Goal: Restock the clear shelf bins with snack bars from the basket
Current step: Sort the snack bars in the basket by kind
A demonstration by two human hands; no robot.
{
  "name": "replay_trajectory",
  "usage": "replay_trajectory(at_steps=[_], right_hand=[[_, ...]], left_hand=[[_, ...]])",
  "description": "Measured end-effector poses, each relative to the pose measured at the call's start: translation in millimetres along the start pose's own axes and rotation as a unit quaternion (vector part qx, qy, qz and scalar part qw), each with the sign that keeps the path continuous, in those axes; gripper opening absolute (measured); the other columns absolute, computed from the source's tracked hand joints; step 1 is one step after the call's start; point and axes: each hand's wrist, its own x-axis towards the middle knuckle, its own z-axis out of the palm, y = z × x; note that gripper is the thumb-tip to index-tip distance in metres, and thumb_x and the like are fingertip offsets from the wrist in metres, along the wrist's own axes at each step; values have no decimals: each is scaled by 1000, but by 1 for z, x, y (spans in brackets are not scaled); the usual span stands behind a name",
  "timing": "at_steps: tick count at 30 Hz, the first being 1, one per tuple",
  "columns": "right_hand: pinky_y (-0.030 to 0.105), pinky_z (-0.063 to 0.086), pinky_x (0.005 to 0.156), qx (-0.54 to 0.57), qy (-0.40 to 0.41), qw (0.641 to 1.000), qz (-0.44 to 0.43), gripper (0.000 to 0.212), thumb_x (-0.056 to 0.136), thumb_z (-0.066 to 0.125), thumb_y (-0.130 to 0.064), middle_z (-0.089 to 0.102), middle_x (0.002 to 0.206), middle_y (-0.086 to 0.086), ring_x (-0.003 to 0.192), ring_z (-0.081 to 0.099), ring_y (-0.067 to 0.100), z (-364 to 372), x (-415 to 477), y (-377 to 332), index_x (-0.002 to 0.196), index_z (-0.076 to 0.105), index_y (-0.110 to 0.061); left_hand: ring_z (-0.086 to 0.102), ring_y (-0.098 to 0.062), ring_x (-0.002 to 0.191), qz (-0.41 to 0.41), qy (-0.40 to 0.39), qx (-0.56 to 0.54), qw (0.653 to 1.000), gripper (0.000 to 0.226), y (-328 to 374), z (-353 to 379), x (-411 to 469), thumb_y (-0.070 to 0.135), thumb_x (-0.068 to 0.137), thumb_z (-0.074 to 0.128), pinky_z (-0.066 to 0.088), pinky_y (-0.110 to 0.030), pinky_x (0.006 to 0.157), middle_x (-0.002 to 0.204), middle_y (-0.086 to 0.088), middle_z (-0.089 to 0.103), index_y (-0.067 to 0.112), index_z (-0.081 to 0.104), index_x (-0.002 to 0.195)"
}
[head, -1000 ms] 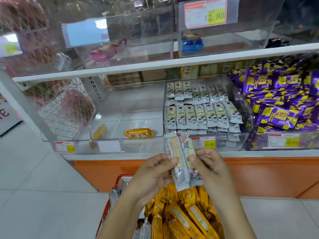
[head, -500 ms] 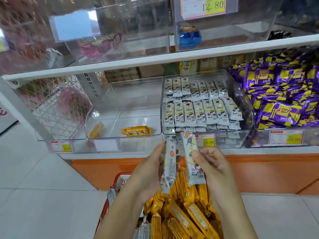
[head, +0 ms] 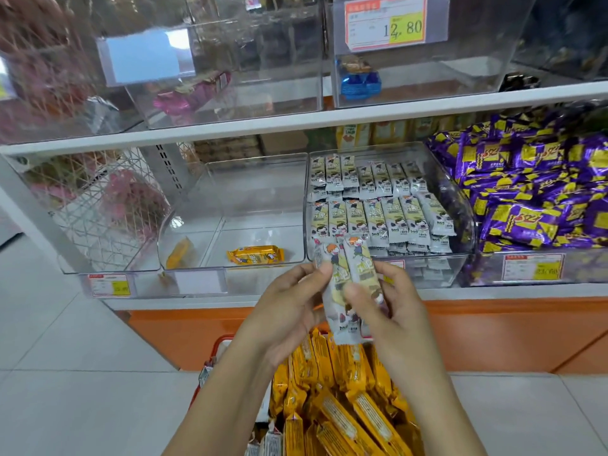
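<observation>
My left hand (head: 289,311) & right hand (head: 391,311) pinch two white cartoon-print bars (head: 342,284) below near-full clear plastic bin (head: 427,257); red basket's (head: 221,340) orange-wrapped bars (head: 348,413) remain.

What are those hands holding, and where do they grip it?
Two white snack bars, upright and side by side. The left hand and the right hand pinch them around mid-length, one from either side.

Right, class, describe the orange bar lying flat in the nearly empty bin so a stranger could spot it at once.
Look below the white shelf board to the lower row of clear bins. The almost empty bin sits left of the one packed with white bars. Near its front lies the orange bar, flat and sideways, where its neighbours are white and stacked in rows.
</observation>
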Motion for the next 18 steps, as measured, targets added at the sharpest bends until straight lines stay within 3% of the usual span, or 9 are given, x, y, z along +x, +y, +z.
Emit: replay_trajectory(at_steps=[3,5,9,11,14,18], right_hand=[[15,45,82,-176,10,984,-23,79,67,79,-46,50,117,-18,106,53,1,0,7,-15,135,40,-33],[27,45,90,-286,48,954,-71,81,72,74,-47,38,120,-9,115,46,12,-1,20,-25,141,37,-29],[39,40,100,-323,101,936,-94,79,79,67,-34,41,129,4,121,43,23,-9,55,-47,148,31,-20],[40,41,97,-324,122,934,-88,72,80,65,-32,44,129,9,118,45,27,-15,82,-52,145,35,-23],[43,44,94,-374,126,918,-47,63,84,61,-37,45,131,17,117,47,35,-26,137,-49,142,39,-27],[43,40,100,-458,107,883,2,52,90,56,-42,48,133,22,125,42,38,-34,205,-41,137,47,-21]], left_hand=[[68,-24,95,17,6,10,1000,44,13,11,11,19,84,60,58,-34,79,111,-17,68,-3,55,121],[69,-21,88,35,-6,32,999,36,23,19,21,17,90,56,59,-30,72,108,-15,69,-2,56,120],[67,-19,87,79,-32,109,990,28,47,25,50,17,94,55,55,-29,75,105,-13,70,2,59,117],[66,-14,84,127,36,211,969,24,59,22,71,15,93,59,54,-23,76,96,-7,70,6,61,115],[60,-13,91,226,152,426,863,24,71,8,104,11,95,53,46,-14,77,102,-3,64,7,61,117],[54,-18,117,261,97,619,735,27,72,0,131,14,97,47,39,-21,91,127,-3,60,13,60,121]])
